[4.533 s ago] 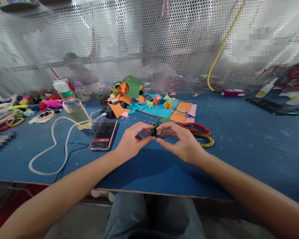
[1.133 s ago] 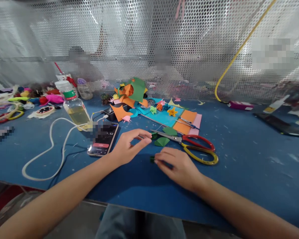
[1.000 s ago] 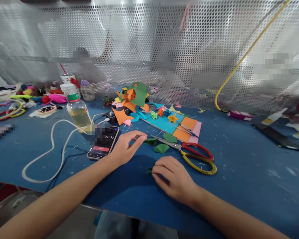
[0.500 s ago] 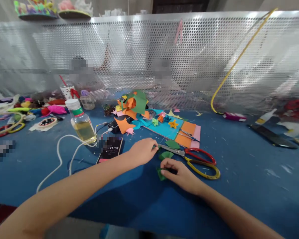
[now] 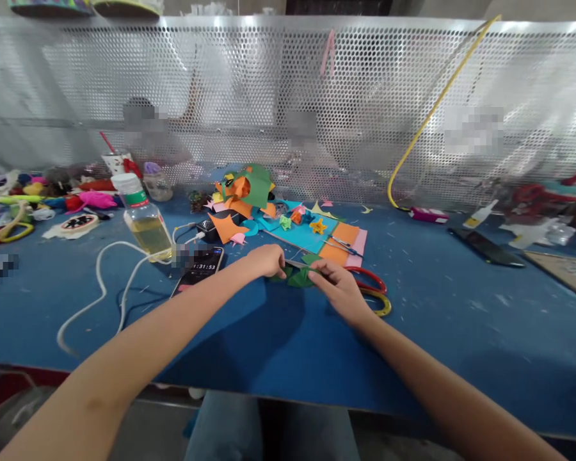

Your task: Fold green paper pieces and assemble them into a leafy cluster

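Observation:
My left hand (image 5: 267,259) is closed, its fingertips on a small dark green piece of paper (image 5: 280,275) on the table. Close by, my right hand (image 5: 340,291) pinches the edge of a folded green paper piece (image 5: 299,278). Another green paper piece (image 5: 310,258) lies just behind the right fingertips. A pair of scissors with red and yellow handles (image 5: 383,304) rests partly hidden behind my right hand, its blades toward the left hand.
Blue, orange and pink paper sheets (image 5: 342,242) with small folded stars (image 5: 318,226) lie behind the hands. To the left are a phone (image 5: 200,269), a white cable (image 5: 100,282) and a bottle of yellowish liquid (image 5: 146,224). A perforated metal panel (image 5: 249,96) stands at the back.
My right hand has moved up and closer to the left hand, bringing the green paper with it. The camera view has shifted, so the scene sits farther left and higher.

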Demonstrator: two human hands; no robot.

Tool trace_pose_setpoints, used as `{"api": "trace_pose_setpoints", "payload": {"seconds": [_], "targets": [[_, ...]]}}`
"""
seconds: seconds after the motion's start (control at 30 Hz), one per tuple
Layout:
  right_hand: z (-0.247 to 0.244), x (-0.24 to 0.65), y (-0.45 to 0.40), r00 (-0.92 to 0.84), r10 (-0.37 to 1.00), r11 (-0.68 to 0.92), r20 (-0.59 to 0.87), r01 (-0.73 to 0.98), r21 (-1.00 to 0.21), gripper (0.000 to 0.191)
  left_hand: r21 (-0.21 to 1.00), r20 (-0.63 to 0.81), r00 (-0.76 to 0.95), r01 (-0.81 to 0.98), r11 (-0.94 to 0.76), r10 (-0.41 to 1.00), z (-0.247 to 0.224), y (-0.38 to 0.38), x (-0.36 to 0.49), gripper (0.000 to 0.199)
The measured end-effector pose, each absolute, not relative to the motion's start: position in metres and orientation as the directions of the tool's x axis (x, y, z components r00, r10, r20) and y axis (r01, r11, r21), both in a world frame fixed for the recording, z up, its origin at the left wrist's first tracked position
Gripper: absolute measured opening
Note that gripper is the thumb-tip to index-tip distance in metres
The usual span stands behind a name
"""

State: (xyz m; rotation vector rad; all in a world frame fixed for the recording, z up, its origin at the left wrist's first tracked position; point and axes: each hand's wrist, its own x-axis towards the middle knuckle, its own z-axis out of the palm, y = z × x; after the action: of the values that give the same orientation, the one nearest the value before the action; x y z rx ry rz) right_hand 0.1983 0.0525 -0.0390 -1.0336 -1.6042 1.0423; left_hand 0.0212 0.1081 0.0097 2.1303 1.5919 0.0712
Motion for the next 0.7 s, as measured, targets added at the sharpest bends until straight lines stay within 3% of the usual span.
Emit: {"api": "trace_pose_setpoints", "payload": {"seconds": [0.37,0.5,0.7], "targets": [[-0.034,0.193,0.068,-0.222,0.936,0.327,0.272,0.267,-0.907,0.027,0.802,0.01,0.353,0.556,-0.218,0.936,0.034,0.067,-0.013,0.027],[-0.028,0.19,0.065,-0.206,0.917,0.389,0.341,0.273,-0.88,0.03,0.845,0.095,0.348,0.467,-0.261,0.933,0.025,0.058,-0.002,0.025],[-0.02,0.188,0.05,-0.344,0.894,0.368,0.288,0.194,-0.909,0.029,0.875,0.095,0.417,0.398,-0.275,0.904,0.012,0.057,0.004,0.018]]}}
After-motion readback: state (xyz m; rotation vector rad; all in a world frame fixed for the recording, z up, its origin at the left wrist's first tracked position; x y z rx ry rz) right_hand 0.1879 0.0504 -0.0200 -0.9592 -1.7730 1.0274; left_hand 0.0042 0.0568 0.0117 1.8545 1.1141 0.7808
